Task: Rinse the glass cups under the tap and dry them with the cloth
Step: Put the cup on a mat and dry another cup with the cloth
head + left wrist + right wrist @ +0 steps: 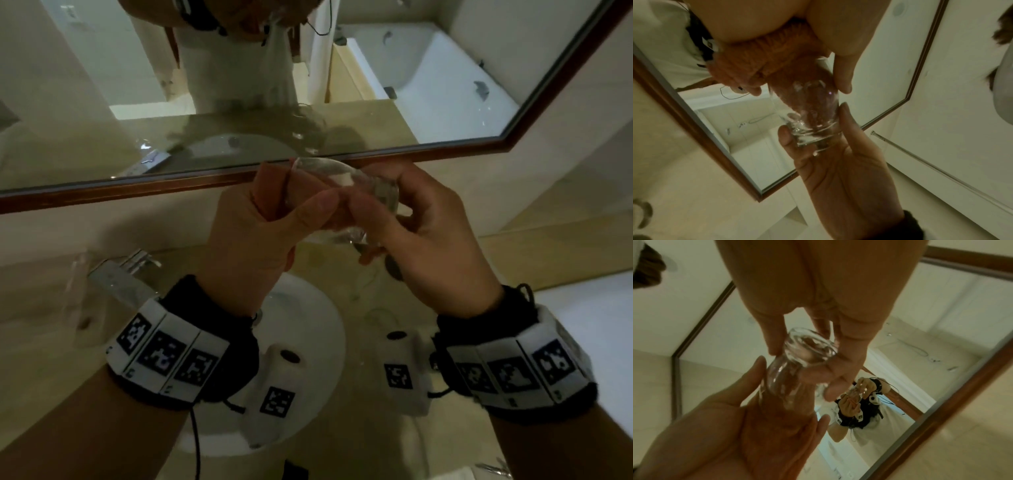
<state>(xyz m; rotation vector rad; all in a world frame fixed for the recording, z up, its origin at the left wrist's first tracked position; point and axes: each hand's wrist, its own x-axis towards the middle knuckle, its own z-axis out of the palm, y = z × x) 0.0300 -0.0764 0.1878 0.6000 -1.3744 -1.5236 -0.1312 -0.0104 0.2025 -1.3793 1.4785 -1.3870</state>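
Note:
I hold a clear glass cup [342,178] sideways at chest height in front of the mirror. An orange cloth [270,185] is stuffed into its mouth. My left hand [301,209] grips the cloth at the mouth end, with the thumb lying along the glass wall. My right hand [370,229] pinches the thick base. In the left wrist view the cloth [760,65] fills the glass cup [812,113] almost to the bottom, and the right hand [838,170] cradles the base. The right wrist view shows the base of the glass cup [797,369] between my right hand's fingertips [830,373].
Below my hands are a white round sink [318,325] and a chrome tap [120,277] to its left. Another clear glass [78,284] stands left of the tap on the beige counter. The wood-framed mirror [137,185] is close behind the hands.

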